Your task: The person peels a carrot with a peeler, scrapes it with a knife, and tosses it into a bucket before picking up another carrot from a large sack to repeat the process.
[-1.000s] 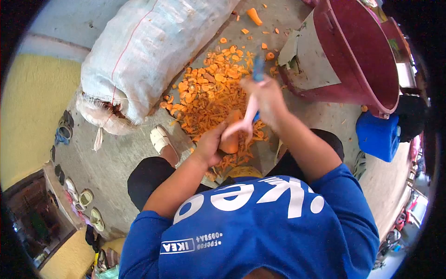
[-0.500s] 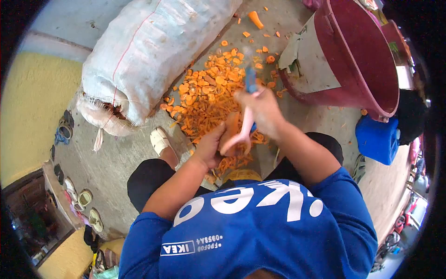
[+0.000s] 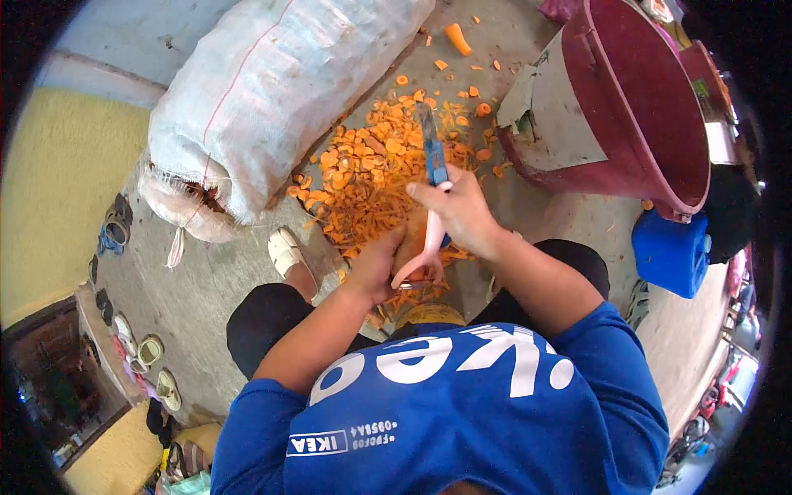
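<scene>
My left hand (image 3: 376, 262) is closed around a carrot (image 3: 412, 237), low between my knees. My right hand (image 3: 464, 213) grips a pink Y-shaped peeler (image 3: 432, 240), whose forked head lies over the carrot's near end. The same hand also holds a knife (image 3: 435, 162) with a blue handle, its blade pointing away from me; its thumb is stretched out toward the carrot. Beyond both hands, a heap of carrot slices and peelings (image 3: 363, 177) covers the floor. My fingers hide part of the carrot.
A bulging white woven sack (image 3: 272, 99) lies at the left. On the right stand a large maroon tub (image 3: 569, 161) and a blue jerrycan (image 3: 670, 250). A carrot piece (image 3: 457, 39) lies at the far side. Shoes (image 3: 151, 350) line the left wall.
My right hand has drawn slightly toward me with the peeler and knife. The peeler's head now sits nearer the carrot's close end. My left hand still holds the carrot.
</scene>
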`<state>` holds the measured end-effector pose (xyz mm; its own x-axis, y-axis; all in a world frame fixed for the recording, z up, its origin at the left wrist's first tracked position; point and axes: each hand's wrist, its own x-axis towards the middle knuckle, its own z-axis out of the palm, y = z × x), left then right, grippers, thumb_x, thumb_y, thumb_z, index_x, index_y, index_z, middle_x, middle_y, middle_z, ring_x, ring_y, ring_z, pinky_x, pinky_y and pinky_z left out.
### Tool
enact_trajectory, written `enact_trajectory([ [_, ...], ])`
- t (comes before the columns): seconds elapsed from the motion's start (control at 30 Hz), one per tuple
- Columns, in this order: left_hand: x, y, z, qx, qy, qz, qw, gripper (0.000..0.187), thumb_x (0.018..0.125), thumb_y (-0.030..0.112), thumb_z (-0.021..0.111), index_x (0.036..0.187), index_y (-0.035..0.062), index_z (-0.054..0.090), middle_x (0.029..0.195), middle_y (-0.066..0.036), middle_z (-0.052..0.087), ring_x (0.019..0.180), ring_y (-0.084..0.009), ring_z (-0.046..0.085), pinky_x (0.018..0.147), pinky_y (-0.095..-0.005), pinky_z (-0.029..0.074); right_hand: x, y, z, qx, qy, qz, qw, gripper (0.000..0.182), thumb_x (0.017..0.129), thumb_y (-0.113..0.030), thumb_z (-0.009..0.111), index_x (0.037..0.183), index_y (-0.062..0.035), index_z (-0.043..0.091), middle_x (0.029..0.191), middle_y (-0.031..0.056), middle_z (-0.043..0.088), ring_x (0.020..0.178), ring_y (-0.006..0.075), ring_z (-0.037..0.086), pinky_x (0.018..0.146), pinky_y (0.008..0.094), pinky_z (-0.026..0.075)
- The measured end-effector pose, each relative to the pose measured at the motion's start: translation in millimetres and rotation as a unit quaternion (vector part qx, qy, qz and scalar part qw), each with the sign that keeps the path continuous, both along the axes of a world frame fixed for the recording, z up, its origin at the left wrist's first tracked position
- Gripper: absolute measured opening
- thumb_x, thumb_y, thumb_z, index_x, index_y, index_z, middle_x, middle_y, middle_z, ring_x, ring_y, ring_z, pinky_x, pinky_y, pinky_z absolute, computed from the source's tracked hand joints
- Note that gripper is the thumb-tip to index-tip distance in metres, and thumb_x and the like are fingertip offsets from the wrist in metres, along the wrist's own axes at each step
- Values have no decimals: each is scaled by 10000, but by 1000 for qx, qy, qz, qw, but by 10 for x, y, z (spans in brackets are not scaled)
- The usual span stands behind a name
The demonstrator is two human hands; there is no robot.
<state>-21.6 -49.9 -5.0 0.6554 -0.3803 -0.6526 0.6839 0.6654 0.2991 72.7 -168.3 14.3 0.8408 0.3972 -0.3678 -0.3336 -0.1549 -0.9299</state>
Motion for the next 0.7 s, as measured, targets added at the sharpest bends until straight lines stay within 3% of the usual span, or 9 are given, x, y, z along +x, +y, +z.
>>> enact_trajectory([
  [0.1,-25,33,-31,4,-18,-6,1000,340,863,315,344,1052,55,453,899,-77,533,760,-172,555,617,-340,486,280,-73,-210,22,39,-134,990,205,695,-188,633,679,-57,476,591,-15,447,487,87,391,423,263,314],
  [0.2,-62,56,-143,5,-6,12,1000,356,861,341,348,1065,67,447,914,-74,534,769,-179,557,624,-359,487,668,-279,-303,-60,-73,-285,954,181,698,-171,623,691,-58,482,582,5,463,477,92,403,413,265,315],
  [0.27,-52,20,-154,48,-11,38,998,385,856,369,353,1082,71,441,944,-86,535,761,-197,563,645,-385,487,630,-281,-212,15,-27,-261,965,173,702,-162,619,701,-61,478,584,7,463,476,91,402,414,266,317],
  [0.33,-1,18,-12,11,29,41,999,376,858,360,356,1083,70,439,949,-90,537,786,-199,559,658,-375,487,405,-152,-87,76,45,-201,976,164,710,-156,614,701,-67,476,577,-3,454,477,84,401,418,262,317],
  [0.4,13,17,29,-15,38,26,999,371,860,350,359,1083,65,437,944,-93,541,797,-201,559,666,-364,489,75,-1,72,48,51,-83,994,160,713,-153,612,692,-71,477,574,-12,441,477,79,392,418,257,312],
  [0.5,-32,-20,-46,-8,21,13,1000,370,863,336,366,1069,37,440,891,-96,557,750,-201,574,652,-332,497,138,-35,-35,-17,47,-43,998,180,708,-166,622,677,-67,475,574,-18,428,479,76,383,416,257,310],
  [0.6,-77,5,-183,5,31,12,999,368,864,333,366,1055,28,447,866,-90,559,723,-198,576,641,-338,498,637,-283,-419,-20,19,-266,964,168,690,-137,610,655,-65,462,560,-4,418,462,98,381,404,277,310],
  [0.67,-73,17,-166,14,22,15,1000,354,867,327,364,1036,31,460,869,-81,552,742,-189,570,636,-337,496,753,-380,-368,46,-14,-317,947,167,678,-123,621,654,-71,464,558,-5,416,471,97,387,417,274,319],
  [0.7,-75,16,-183,17,18,22,999,350,867,323,365,1033,32,463,870,-80,551,743,-187,569,635,-336,495,688,-324,-279,47,11,-284,957,167,677,-119,623,657,-71,465,562,-6,419,476,96,386,423,272,320],
])
